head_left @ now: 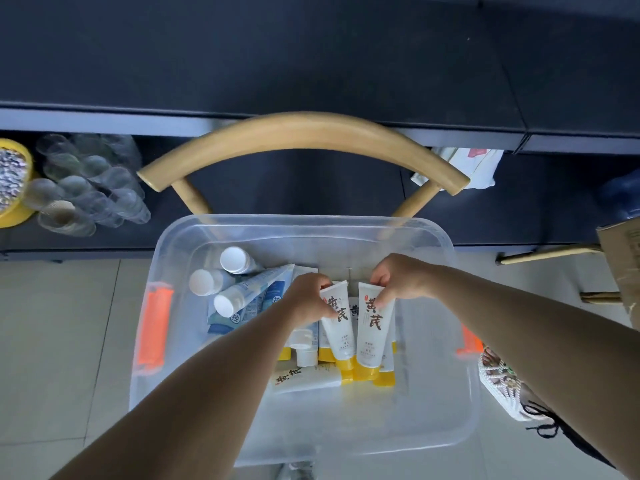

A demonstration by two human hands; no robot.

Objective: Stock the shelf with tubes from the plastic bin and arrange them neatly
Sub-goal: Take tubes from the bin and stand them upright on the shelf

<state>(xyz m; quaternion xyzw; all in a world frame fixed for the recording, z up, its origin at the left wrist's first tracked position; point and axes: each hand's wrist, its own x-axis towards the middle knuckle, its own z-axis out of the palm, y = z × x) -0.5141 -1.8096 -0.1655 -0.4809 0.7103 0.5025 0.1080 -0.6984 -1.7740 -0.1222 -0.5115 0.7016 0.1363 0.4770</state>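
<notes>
A clear plastic bin (450,403) with orange latches sits on a wooden chair. Inside lie several white tubes with yellow caps and brown lettering, and to the left several blue-and-white tubes (242,299) with white caps. My left hand (306,296) pinches the crimped end of one yellow-capped tube (337,327). My right hand (401,277) pinches the crimped end of a second yellow-capped tube (372,327) right beside it. Both tubes hang cap down over the pile. The dark shelf (311,64) stretches beyond the chair.
The chair's curved wooden backrest (304,129) stands between bin and shelf. On the lower shelf to the left are clear plastic cups (93,181) and a yellow tub (14,181). White packets (464,164) lie at right. A cardboard box (623,265) stands at the right edge.
</notes>
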